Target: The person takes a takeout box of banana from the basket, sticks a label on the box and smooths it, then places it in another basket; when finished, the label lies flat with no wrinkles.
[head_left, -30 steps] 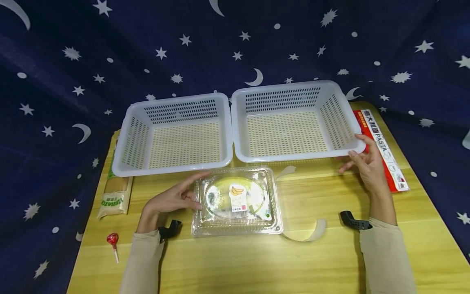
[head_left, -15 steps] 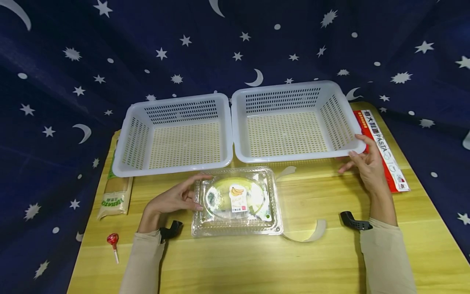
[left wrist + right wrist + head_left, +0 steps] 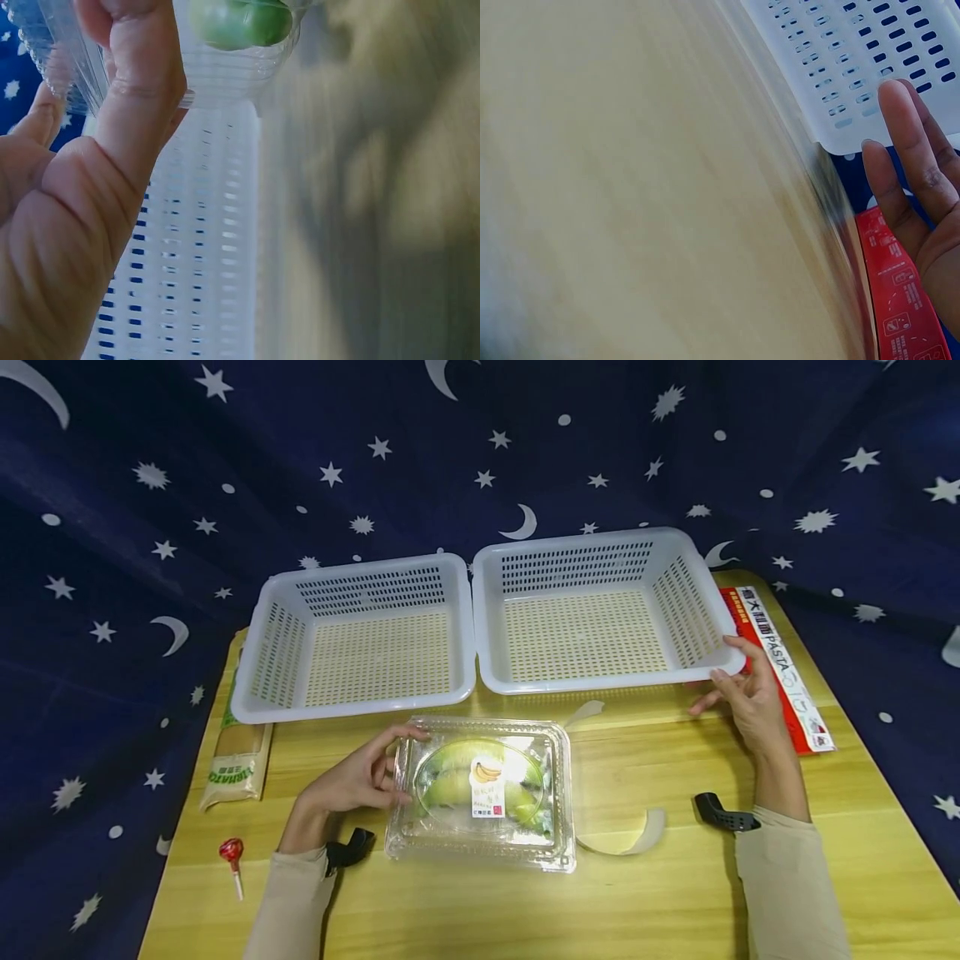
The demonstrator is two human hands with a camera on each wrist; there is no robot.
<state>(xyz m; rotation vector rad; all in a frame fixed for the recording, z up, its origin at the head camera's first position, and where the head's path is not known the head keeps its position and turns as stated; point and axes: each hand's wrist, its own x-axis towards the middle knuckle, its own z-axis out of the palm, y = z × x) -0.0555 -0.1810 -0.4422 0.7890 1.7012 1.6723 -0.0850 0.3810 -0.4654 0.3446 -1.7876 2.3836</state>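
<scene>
My left hand [image 3: 352,781] grips the left side of a clear plastic clamshell box [image 3: 551,777] with a banana-picture label. Yellow-green fruit [image 3: 442,789] shows through the lid. In the left wrist view, rounded green fruit [image 3: 244,22] is visible inside, with fingers at the box's edge. The box looks lifted and slightly tilted. My right hand [image 3: 753,710] holds the front right corner of the right white basket [image 3: 600,681], thumb and index finger at its rim. In the right wrist view, fingers [image 3: 904,120] reach up beside that basket; the thumb's contact is hard to make out.
A second white basket [image 3: 360,708] adjoins on the left. A red-and-white pasta packet [image 3: 787,685] lies at right, a brown-and-green packet [image 3: 236,764] partly under the left basket. A red lollipop [image 3: 232,852] lies front left. Pale curled strips [image 3: 648,833] lie right of the box.
My left hand has raised the plastic box, which now appears nearer the camera and slightly turned. The right hand and both baskets stay where they were.
</scene>
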